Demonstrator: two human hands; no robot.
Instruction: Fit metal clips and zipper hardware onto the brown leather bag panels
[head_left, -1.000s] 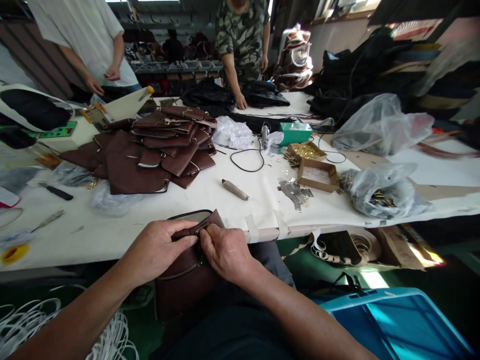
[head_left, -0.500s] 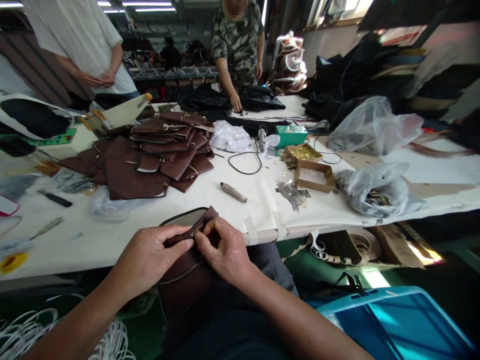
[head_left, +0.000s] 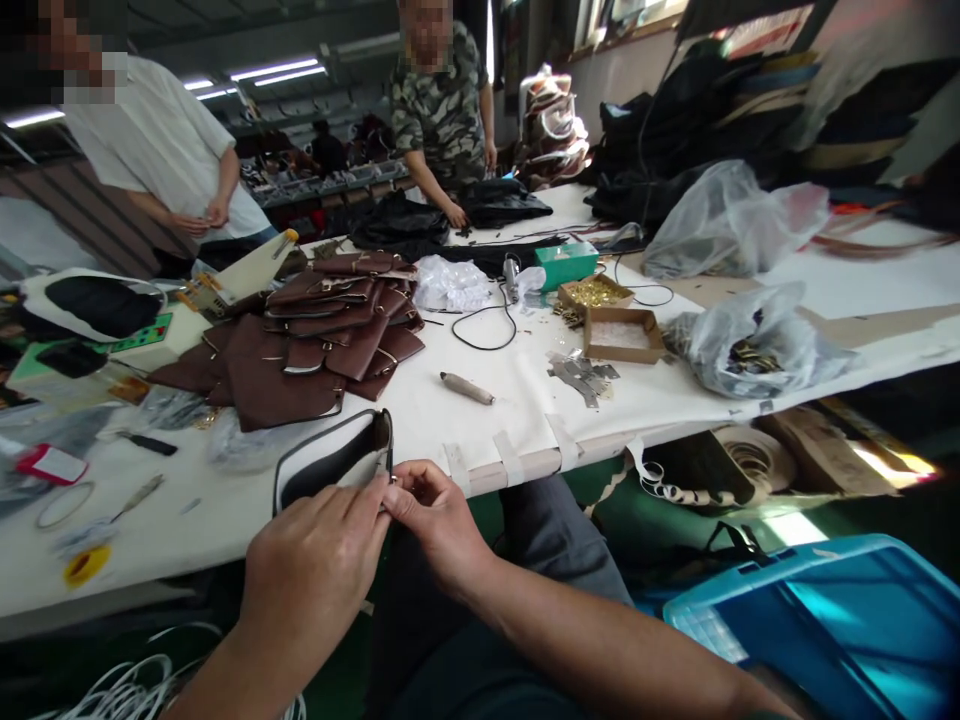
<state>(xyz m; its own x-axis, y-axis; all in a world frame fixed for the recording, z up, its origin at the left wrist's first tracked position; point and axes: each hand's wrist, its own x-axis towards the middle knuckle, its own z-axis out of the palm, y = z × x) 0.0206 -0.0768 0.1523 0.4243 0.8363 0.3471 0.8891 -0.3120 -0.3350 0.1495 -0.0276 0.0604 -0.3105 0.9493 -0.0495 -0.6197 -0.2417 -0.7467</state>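
A dark brown bag (head_left: 330, 462) is tilted at the table's front edge, its mouth turned toward me with the pale and black lining showing. My left hand (head_left: 319, 550) is closed on the near side of its rim, fingers reaching inside. At the same rim, my right hand (head_left: 441, 512) pinches the edge with thumb and forefinger, close to the left fingertips. A small metal glint shows between the fingers, too small to name. Both hands hide much of the bag's lower part.
A pile of brown bags (head_left: 300, 350) lies behind. A grey-handled tool (head_left: 466, 388), metal plates (head_left: 583, 378), a cardboard box (head_left: 622, 335) and a plastic bag of hardware (head_left: 757, 350) are to the right. Two people stand across the table. A blue crate (head_left: 810, 610) sits low right.
The bag has been turned so its open mouth and lining face me. My left hand has rolled over, its back now upward, and the right still pinches the rim. The view has shifted.
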